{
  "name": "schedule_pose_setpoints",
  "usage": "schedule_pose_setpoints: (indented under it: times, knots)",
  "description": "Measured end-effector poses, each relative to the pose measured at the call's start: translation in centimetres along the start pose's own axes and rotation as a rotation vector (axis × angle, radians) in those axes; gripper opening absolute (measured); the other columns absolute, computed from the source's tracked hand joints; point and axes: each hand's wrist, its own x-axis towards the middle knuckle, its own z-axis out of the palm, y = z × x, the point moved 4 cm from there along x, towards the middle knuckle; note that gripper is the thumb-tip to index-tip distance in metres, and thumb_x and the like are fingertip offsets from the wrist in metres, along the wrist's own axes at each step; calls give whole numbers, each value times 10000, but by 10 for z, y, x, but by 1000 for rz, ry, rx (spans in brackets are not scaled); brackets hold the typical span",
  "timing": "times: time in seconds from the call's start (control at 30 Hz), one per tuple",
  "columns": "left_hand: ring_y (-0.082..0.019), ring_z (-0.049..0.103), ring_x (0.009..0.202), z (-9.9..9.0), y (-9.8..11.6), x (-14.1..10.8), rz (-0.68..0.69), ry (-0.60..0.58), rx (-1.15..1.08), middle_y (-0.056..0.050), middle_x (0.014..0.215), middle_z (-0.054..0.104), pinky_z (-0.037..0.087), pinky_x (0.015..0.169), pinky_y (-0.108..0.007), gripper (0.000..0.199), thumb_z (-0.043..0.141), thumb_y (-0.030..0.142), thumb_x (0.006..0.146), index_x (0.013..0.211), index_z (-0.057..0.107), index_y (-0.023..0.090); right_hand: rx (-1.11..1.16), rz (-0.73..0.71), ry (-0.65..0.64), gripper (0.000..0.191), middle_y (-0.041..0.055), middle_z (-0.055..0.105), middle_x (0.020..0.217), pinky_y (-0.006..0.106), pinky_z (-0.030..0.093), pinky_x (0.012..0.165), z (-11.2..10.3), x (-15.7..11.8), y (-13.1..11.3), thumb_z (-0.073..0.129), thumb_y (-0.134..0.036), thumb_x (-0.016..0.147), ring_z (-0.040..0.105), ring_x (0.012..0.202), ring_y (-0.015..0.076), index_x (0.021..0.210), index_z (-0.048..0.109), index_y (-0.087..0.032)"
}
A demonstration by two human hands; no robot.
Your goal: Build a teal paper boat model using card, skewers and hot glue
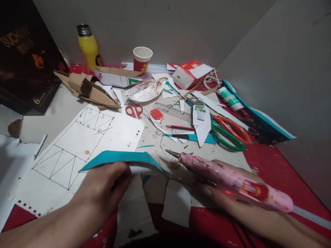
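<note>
My left hand (103,184) is closed on a folded piece of cardboard (121,156), teal on its upper face and white beneath. That piece is held up in front of the drawing sheet (124,132), partly covering it. In my right hand (219,196) is a pink hot glue gun (230,177), its metal nozzle pointing left toward the cardboard's right end, a little apart from it. A clear glue stick (310,218) juts from the gun's back, and a small red light glows on its side. The fingers around the handle are partly hidden behind the gun.
A cardboard boat shape (93,93), yellow bottle (89,50) and paper cup (142,58) stand at the back. Orange-and-green-handled scissors (227,137), red-handled scissors (134,110), a ruler (173,112) and a pencil (179,127) lie among scraps. A dark box (26,62) stands left.
</note>
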Motion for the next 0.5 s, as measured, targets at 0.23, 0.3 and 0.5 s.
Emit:
schedule_pose_setpoints:
  times: [0.23, 0.3, 0.5]
  knots:
    - [-141, 598, 654, -7, 4, -7, 184, 99, -2, -9, 772, 643, 441, 569, -257, 119, 492, 205, 918, 909, 611, 207, -62, -64, 69, 454, 27, 676, 1207, 372, 576, 874, -3, -4, -4, 447, -268, 894, 650, 1082, 264, 1326, 558, -350]
    - [-144, 607, 657, -14, 5, -11, 221, 143, -30, -13, 794, 645, 450, 560, -259, 124, 483, 178, 918, 954, 597, 209, -65, -65, 79, 433, 14, 675, 1212, 359, 588, 854, -5, -4, -6, 441, -287, 906, 659, 1066, 263, 1314, 568, -360]
    - [-196, 623, 726, -19, 3, -28, 386, 106, 62, -73, 845, 651, 497, 584, -306, 374, 416, 140, 933, 1304, 460, 153, -27, -62, 17, 418, -18, 659, 1242, 323, 578, 886, -6, -5, -3, 477, -363, 910, 630, 1118, 264, 1320, 559, -372]
